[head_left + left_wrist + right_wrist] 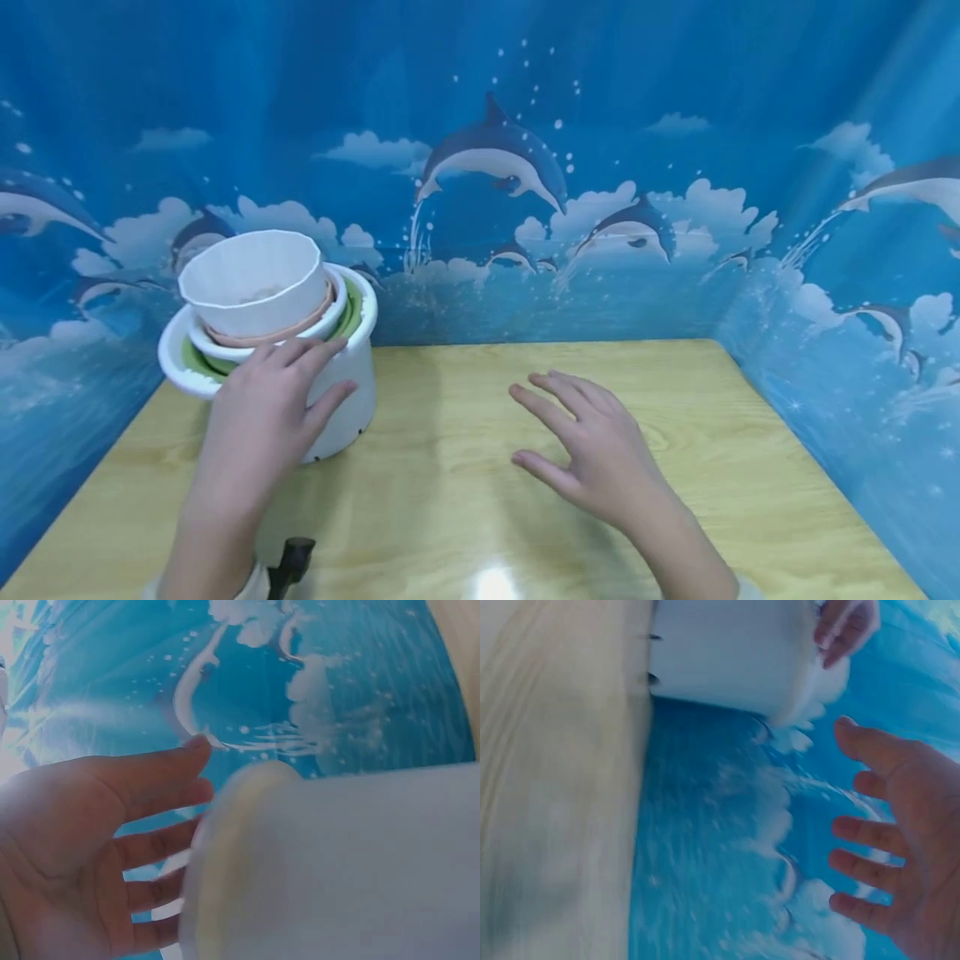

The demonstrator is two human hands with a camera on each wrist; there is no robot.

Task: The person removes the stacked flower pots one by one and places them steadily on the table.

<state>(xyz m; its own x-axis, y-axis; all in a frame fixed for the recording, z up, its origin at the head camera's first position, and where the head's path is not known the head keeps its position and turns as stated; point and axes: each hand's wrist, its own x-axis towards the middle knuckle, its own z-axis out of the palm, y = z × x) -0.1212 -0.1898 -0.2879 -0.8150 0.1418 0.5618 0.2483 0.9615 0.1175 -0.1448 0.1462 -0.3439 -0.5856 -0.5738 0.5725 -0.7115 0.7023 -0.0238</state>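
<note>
On the left of the table, in the head view, stands a nest of pots set one inside another. The outermost is a large white pot [352, 392] with a wide rim and small notches at its base. Inside it show a green pot [349, 321], another white rim, a pinkish-brown rim [281, 333] and, topmost, a white faceted bowl-like pot [258, 292]. My left hand [266, 408] is at the near side of the rim, fingers extended; whether it touches cannot be told. My right hand [600, 450] hovers above the table, fingers spread, holding nothing.
The wooden table [450, 500] ends at the back and right against a blue curtain [637, 150] printed with dolphins. By my left wrist a small black object [292, 562] sticks out. A bright light reflection lies near the table's front.
</note>
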